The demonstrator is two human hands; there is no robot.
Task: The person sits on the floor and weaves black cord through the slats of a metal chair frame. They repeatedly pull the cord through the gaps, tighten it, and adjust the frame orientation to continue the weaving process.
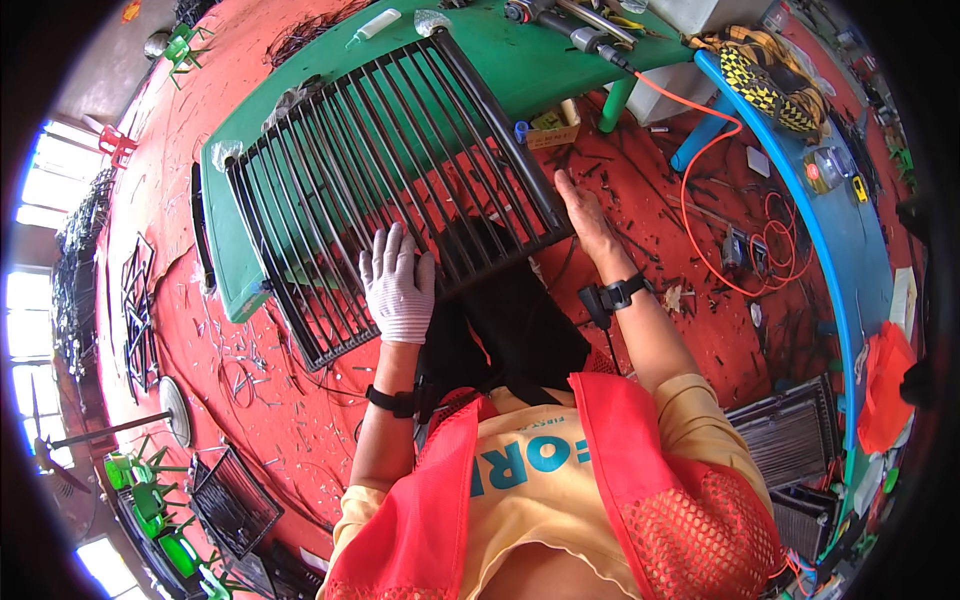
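A black slatted frame (500, 125) with many parallel slim bars leans from the green table toward my lap, its far part over the tabletop. My left hand (397, 285), in a white knitted glove with grey fingertips, lies flat on the bars near the close edge, fingers a little apart. At the frame's right rail, close to the near corner, my bare right hand (588, 215) rests its palm against the outer side with fingers stretched out. Neither hand is wrapped around anything. A strap with a small black device sits on each wrist.
The green table (245, 290) carries a white bottle (376, 24) and a power tool (560, 25) with an orange hose (690, 190). A cardboard box (555, 125) sits below. Right stands a blue table (840, 235). Black offcuts litter the red floor; more frames (785, 435) lean right.
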